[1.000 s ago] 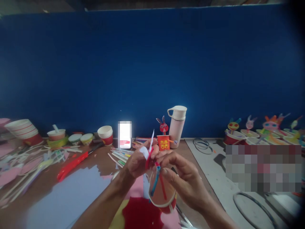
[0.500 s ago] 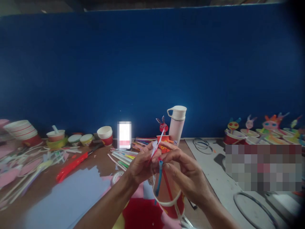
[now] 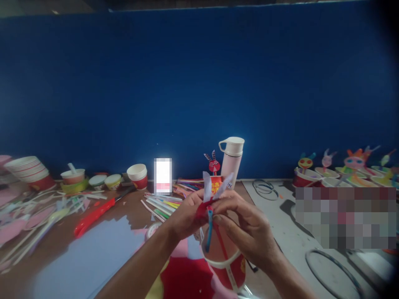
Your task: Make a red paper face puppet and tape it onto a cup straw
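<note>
My left hand is closed on a red paper cutout that has two white paper ears standing up from it. With thumb and index finger, my right hand pinches the top of the straws, against the cutout's lower edge. A short blue straw hangs down from there, and a red straw reaches into a tilted red-and-white paper cup below my hands. The exact contact between straw and cutout is partly hidden by fingers.
A red-handled cutter and blue paper lie left. Loose straws are behind my hands, near a rabbit-faced figure and a white bottle. Cups with figures stand right; stacked cups stand far left.
The cutout has turned, so both white ears now show upright and spread, where one thin edge showed before. The paper cup has shifted slightly right and down.
</note>
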{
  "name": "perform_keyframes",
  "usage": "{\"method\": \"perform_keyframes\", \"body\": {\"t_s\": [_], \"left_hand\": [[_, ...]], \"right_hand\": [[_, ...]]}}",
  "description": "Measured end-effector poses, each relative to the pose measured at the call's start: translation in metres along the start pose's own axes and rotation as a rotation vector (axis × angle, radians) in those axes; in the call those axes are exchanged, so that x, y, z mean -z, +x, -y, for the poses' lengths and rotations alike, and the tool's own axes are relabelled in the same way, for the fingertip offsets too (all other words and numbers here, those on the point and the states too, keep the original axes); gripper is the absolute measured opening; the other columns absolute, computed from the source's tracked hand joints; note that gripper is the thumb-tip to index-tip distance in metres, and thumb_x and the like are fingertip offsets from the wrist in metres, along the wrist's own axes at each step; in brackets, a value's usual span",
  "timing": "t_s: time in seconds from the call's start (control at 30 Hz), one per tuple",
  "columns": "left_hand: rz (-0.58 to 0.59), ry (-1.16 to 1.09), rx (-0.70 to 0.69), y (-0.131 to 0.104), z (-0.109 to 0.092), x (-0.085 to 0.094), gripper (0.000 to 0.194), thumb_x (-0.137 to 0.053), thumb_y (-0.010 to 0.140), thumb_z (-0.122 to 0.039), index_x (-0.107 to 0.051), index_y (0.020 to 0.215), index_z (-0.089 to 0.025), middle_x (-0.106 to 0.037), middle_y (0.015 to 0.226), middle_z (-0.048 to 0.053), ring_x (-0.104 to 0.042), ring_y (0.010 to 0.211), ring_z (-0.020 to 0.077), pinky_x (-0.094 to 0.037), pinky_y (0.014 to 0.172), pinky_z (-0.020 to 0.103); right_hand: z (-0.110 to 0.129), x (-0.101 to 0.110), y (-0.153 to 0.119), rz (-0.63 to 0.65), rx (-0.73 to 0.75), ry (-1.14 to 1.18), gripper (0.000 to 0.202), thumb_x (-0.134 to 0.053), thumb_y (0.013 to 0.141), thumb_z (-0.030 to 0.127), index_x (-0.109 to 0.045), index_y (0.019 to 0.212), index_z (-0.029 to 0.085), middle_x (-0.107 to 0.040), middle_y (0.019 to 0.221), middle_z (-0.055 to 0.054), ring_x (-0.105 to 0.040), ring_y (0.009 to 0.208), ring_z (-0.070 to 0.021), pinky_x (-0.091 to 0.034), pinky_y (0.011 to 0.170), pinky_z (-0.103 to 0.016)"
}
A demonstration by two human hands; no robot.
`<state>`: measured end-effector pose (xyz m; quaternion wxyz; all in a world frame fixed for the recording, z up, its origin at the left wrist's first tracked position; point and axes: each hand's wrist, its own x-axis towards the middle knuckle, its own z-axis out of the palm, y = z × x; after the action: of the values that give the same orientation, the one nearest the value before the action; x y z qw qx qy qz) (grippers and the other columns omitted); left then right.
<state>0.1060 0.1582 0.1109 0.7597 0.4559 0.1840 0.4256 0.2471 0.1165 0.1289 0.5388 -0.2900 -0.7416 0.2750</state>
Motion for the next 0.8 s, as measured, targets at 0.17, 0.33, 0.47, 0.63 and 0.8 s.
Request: {"method": "perform_keyframes", "body": {"t_s": [0.17,0.33,0.47,0.63,0.8], "left_hand": [[-0.060,0.222,-0.073,-0.005,-0.009,0.012,0.018,-0.070,0.071,-0.030,-0.063,0.071,-0.014,-0.061,0.076,0.003,-0.049,0.057,0.0080,-0.038,0.054,0.019],[-0.013,0.374,-0.178,-0.015,-0.028,0.020,0.020,-0.061,0.078,-0.036,-0.067,0.082,-0.018,-0.060,0.079,0.003,-0.053,0.066,0.0118,-0.044,0.062,0.024],[-0.021,0.479,-0.167,-0.019,-0.034,0.020,0.023,-0.063,0.077,-0.037,-0.068,0.088,-0.018,-0.062,0.073,0.003,-0.056,0.063,0.0124,-0.045,0.061,0.025],[-0.058,0.526,-0.137,-0.019,-0.032,0.017,0.022,-0.063,0.078,-0.036,-0.068,0.086,-0.015,-0.064,0.066,0.003,-0.056,0.056,0.0118,-0.045,0.056,0.024],[-0.030,0.522,-0.091,-0.020,-0.034,0.011,0.029,-0.056,0.081,-0.041,-0.066,0.081,-0.013,-0.066,0.061,0.004,-0.061,0.055,0.0144,-0.046,0.053,0.024]], "right_hand": [[0.000,0.004,0.000,-0.024,-0.008,0.018,0.010,-0.056,0.083,0.013,-0.062,0.083,0.021,-0.060,0.082,-0.002,-0.058,0.079,-0.0161,-0.047,0.069,-0.031],[-0.005,0.013,0.000,-0.065,-0.018,0.001,0.007,-0.056,0.084,0.015,-0.060,0.082,0.021,-0.058,0.080,-0.001,-0.056,0.076,-0.0152,-0.045,0.068,-0.031],[-0.007,0.015,0.000,-0.066,-0.023,-0.007,0.006,-0.055,0.084,0.016,-0.060,0.083,0.020,-0.059,0.082,-0.002,-0.057,0.079,-0.0162,-0.045,0.070,-0.032],[-0.006,0.013,0.000,-0.055,-0.032,-0.018,0.006,-0.056,0.084,0.017,-0.061,0.084,0.020,-0.061,0.085,-0.004,-0.058,0.083,-0.0179,-0.047,0.071,-0.033],[-0.009,0.011,-0.001,-0.016,-0.043,-0.051,0.008,-0.056,0.084,0.016,-0.061,0.086,0.022,-0.062,0.088,-0.004,-0.058,0.091,-0.0193,-0.048,0.078,-0.036]]}}
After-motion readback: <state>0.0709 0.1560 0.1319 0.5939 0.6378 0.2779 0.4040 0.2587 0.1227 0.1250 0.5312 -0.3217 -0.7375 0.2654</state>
